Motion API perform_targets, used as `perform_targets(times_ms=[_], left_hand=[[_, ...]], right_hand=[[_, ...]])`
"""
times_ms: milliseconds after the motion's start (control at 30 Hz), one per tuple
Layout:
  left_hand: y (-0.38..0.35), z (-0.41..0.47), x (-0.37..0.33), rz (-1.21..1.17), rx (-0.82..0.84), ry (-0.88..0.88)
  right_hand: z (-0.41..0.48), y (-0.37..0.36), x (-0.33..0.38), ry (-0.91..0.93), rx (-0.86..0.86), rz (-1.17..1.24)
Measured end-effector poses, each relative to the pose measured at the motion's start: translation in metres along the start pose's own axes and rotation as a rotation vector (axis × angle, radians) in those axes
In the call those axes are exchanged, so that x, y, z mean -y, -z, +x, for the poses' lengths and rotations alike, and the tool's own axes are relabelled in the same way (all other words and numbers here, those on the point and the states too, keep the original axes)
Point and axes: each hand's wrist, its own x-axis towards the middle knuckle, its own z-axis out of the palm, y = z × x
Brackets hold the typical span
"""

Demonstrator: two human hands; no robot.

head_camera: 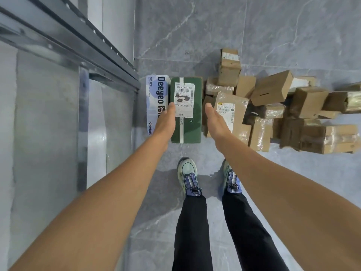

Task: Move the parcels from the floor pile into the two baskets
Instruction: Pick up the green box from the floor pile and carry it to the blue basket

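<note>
— Parcel for the next lift, head view?

— Entry one: green parcel point(186, 110), flat on the floor point(273, 26), just beyond your shoes point(188, 177). Its long axis runs near to far, straight away from you. A white label is on top.

— Hands?

— Entry two: left hand point(166, 122) at the parcel's left long edge, right hand point(214, 119) just off its right long edge. The fingers of both are straight and together and hold nothing. I cannot tell whether either touches the parcel. It lies between your palms. The left hand sits closer to its edge, so I judge your right has a little further to close in.

— Neighbours?

— Entry three: Deegeo pack point(157, 100), just beside or touching the green parcel's left side, on the same axis. Your left hand overlaps it.
Entry four: pile of brown parcels point(273, 114) to the right. Its nearest pieces lie just beside the green parcel's right edge, under your right hand.

— Room to move?

— Both long sides are tight. There is open floor at the near end by your shoes, and at the far end. Metal rack point(78, 55) stands on the left, its corner close to the Deegeo pack. Judgement: lift straight up and toward you, not sideways. Baskets: not in view.
</note>
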Motion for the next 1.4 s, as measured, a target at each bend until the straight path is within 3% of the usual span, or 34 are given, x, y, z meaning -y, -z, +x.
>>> perform_targets(times_ms=[367, 733, 1033, 1400], left_hand=[[-0.016, 0.066, 0.027, -0.066, 0.003, 0.012], [-0.018, 0.087, 0.04, -0.103, -0.043, 0.071], [-0.007, -0.001, 0.019, -0.177, -0.023, -0.101], [0.038, -0.187, -0.074, -0.384, -0.012, -0.234]], right_hand=[[0.073, -0.019, -0.015, -0.106, 0.009, 0.151], [0.087, -0.028, -0.028, -0.07, 0.033, 0.217], [0.011, 0.0, -0.012, -0.042, -0.002, 0.211], [-0.184, 0.037, 0.117, 0.155, 0.04, 0.041]])
